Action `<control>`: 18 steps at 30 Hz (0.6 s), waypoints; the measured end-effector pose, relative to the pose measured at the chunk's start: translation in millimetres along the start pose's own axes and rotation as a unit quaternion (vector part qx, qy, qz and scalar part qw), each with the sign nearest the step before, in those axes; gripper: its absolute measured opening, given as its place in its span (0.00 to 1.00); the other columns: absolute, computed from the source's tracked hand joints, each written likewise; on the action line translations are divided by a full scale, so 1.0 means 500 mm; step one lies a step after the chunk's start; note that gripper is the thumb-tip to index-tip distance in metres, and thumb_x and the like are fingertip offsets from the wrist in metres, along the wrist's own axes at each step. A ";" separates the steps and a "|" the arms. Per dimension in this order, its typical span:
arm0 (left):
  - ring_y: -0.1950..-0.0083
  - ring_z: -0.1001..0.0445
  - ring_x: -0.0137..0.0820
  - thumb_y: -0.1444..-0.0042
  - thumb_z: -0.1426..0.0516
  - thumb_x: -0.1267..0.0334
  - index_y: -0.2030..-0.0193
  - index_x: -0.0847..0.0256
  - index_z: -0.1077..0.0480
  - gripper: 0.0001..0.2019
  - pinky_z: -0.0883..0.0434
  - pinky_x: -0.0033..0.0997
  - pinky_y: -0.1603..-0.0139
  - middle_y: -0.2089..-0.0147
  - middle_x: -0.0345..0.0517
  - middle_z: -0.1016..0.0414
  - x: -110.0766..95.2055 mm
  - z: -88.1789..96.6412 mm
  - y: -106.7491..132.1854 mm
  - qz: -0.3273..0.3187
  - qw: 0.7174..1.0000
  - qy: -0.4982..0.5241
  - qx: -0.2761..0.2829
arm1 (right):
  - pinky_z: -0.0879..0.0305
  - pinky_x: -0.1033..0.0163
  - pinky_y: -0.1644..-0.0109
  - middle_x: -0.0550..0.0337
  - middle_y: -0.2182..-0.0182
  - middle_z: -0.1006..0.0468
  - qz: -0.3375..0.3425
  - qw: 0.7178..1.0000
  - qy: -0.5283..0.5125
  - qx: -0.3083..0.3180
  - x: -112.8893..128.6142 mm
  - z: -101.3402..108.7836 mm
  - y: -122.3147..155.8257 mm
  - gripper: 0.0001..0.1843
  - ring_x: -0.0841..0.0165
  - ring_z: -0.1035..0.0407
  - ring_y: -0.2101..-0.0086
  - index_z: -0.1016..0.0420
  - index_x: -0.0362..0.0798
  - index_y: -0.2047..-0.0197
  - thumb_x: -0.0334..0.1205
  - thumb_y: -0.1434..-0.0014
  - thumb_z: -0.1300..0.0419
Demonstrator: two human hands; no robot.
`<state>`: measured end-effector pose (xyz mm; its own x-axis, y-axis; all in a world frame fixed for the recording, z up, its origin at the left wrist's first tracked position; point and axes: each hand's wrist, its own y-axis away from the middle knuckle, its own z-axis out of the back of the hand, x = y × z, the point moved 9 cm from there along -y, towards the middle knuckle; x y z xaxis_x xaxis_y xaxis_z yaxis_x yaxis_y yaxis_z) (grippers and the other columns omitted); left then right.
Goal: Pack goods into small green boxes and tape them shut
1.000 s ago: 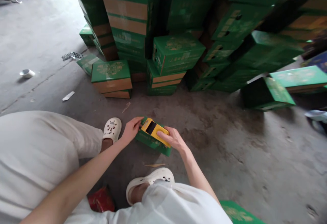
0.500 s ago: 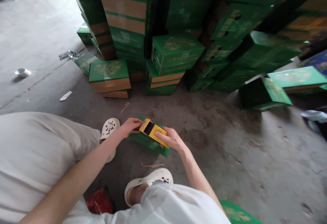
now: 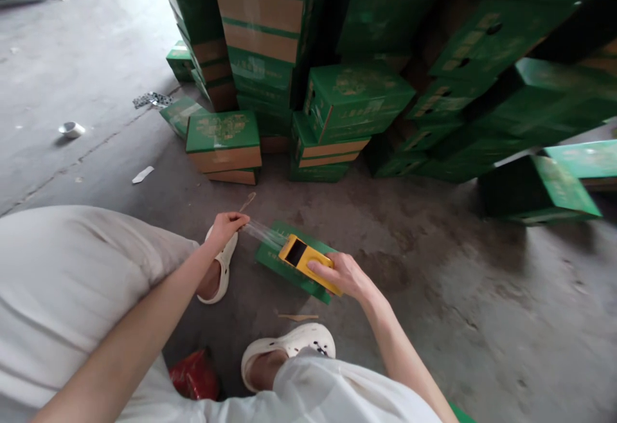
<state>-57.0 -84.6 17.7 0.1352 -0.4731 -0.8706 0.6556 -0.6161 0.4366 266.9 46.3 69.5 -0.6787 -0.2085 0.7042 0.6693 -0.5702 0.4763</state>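
In my right hand (image 3: 344, 273) is a yellow tape dispenser (image 3: 308, 262) with a dark panel near its front end, the fingers wrapped around its rear half. A strip of clear tape (image 3: 264, 233) stretches from the dispenser's front to my left hand (image 3: 230, 224), which pinches the loose end between thumb and fingers. Beneath the dispenser and tape is a green cardboard box (image 3: 270, 258) on the floor, its top partly hidden by them. The tape hangs above the box's left end, and I cannot tell whether it touches.
Stacks of green and brown boxes (image 3: 263, 31) stand ahead, with lower boxes (image 3: 224, 137) in front. My white clogs (image 3: 294, 341) flank the green box. A red packet (image 3: 195, 375) lies by my legs. A white cup (image 3: 71, 130) and paper scrap (image 3: 143, 175) are on the left floor.
My left hand has moved left and slightly up, away from the dispenser, drawing out a strip of clear tape. The dispenser appears further right and slightly lower; the whole view has also shifted.
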 end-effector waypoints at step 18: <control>0.64 0.23 0.33 0.48 0.36 0.60 0.66 0.63 0.21 0.08 0.28 0.29 0.60 0.66 0.48 0.19 0.184 -0.100 -0.071 0.038 0.999 -0.034 -0.002 | 0.37 0.61 0.64 0.41 0.66 0.16 -0.101 0.959 0.265 0.002 0.067 -0.025 -0.051 0.34 0.51 0.20 0.60 0.17 0.47 0.64 0.71 0.37 0.45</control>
<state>-30.9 -74.6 -89.3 0.1337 -0.5600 -0.8176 0.6483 -0.5746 0.4996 223.6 44.1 74.4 -0.8518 -0.4702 0.2312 0.5092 -0.6390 0.5765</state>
